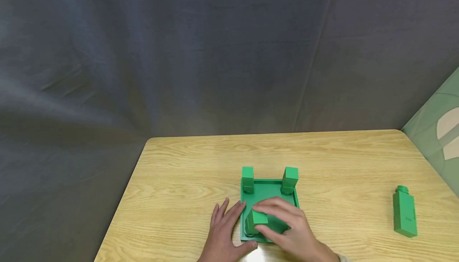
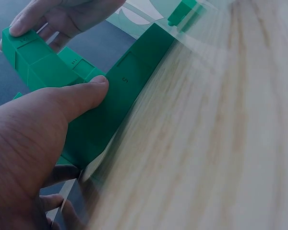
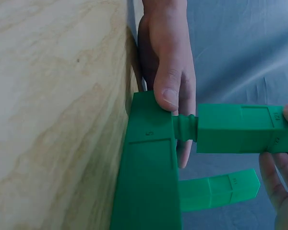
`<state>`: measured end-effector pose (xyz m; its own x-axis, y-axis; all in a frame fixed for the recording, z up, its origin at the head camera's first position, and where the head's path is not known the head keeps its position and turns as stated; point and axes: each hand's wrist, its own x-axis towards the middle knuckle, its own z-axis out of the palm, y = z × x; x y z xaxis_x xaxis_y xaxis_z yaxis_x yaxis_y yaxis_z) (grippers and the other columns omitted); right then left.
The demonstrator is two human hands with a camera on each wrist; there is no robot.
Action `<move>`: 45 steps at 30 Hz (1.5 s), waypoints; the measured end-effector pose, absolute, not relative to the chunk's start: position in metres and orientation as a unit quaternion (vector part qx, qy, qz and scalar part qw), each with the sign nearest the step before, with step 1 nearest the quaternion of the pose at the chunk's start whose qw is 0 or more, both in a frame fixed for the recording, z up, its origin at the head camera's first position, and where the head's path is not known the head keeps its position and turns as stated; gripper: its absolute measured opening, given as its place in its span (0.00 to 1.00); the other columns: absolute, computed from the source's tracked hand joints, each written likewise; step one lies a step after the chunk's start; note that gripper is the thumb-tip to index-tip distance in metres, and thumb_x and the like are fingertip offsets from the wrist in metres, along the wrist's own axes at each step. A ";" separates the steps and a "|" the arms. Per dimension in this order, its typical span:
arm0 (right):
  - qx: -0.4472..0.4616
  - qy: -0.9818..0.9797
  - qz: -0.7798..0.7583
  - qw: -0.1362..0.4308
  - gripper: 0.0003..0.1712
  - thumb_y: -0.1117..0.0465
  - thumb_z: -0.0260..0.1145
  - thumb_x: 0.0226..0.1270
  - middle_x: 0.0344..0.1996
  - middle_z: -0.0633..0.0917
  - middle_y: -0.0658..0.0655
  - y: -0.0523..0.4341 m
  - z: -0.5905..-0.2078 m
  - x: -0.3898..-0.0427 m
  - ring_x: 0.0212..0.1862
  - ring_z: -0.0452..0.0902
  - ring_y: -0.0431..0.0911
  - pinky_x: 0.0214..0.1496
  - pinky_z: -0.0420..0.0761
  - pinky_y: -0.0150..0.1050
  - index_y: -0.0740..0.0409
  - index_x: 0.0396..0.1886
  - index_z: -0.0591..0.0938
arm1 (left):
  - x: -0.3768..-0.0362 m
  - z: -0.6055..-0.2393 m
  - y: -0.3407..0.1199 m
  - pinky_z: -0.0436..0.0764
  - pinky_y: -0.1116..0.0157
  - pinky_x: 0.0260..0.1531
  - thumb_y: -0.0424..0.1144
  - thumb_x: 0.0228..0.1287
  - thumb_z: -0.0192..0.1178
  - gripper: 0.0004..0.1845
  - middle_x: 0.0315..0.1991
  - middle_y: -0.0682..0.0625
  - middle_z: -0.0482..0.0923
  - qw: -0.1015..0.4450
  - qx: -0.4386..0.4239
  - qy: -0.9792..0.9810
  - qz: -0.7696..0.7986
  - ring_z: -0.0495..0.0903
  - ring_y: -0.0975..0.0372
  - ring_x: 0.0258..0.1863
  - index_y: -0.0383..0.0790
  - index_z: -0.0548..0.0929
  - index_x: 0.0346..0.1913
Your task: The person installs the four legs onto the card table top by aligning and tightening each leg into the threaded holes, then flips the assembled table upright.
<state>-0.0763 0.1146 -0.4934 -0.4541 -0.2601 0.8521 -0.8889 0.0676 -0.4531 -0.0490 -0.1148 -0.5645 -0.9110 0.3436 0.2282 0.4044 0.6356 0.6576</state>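
Observation:
A green square tabletop with a raised rim lies underside up on the wooden table. My left hand holds its near left corner, the thumb pressing the front wall and the fingers along the left side. Above that corner, the fingertips and thumb of my right hand pinch the top end of a green table leg. In the right wrist view this leg has a threaded end at the tabletop, with some thread exposed. Two more legs stand upright at the far left and far right corners.
Off to the right, a loose green leg lies on the wooden table, its threaded end pointing away. Dark cloth hangs behind the table's far edge and along the left. A pale green patterned fabric borders the right side.

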 end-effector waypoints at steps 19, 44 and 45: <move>0.435 -0.729 0.472 0.238 0.21 0.54 0.76 0.79 0.54 0.89 0.56 0.109 -0.491 -0.072 0.54 0.89 0.48 0.64 0.85 0.28 0.61 0.63 0.89 | -0.048 -0.564 -0.113 0.47 0.45 0.86 0.76 0.65 0.70 0.51 0.79 0.55 0.76 0.052 -0.205 -0.903 -0.374 0.63 0.40 0.85 0.59 0.71 0.85; 0.433 -0.704 0.535 0.173 0.19 0.58 0.80 0.75 0.60 0.91 0.60 0.118 -0.495 -0.079 0.55 0.88 0.46 0.30 0.79 0.24 0.59 0.60 0.87 | -0.048 -0.559 -0.114 0.38 0.45 0.85 0.75 0.63 0.72 0.51 0.82 0.59 0.72 0.002 -0.182 -0.898 -0.400 0.56 0.42 0.88 0.67 0.67 0.87; 0.434 -0.700 0.539 0.176 0.19 0.58 0.80 0.75 0.60 0.92 0.60 0.118 -0.497 -0.079 0.54 0.88 0.46 0.30 0.79 0.24 0.60 0.59 0.87 | -0.048 -0.558 -0.114 0.38 0.45 0.84 0.75 0.63 0.72 0.51 0.82 0.59 0.72 0.000 -0.182 -0.898 -0.401 0.56 0.42 0.88 0.67 0.67 0.87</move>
<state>-0.0795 0.1179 -0.4966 -0.5621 -0.4180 0.7137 -0.7968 0.0424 -0.6027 -0.0479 -0.1136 -0.5584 -0.9337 0.3269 0.1461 0.3269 0.6119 0.7202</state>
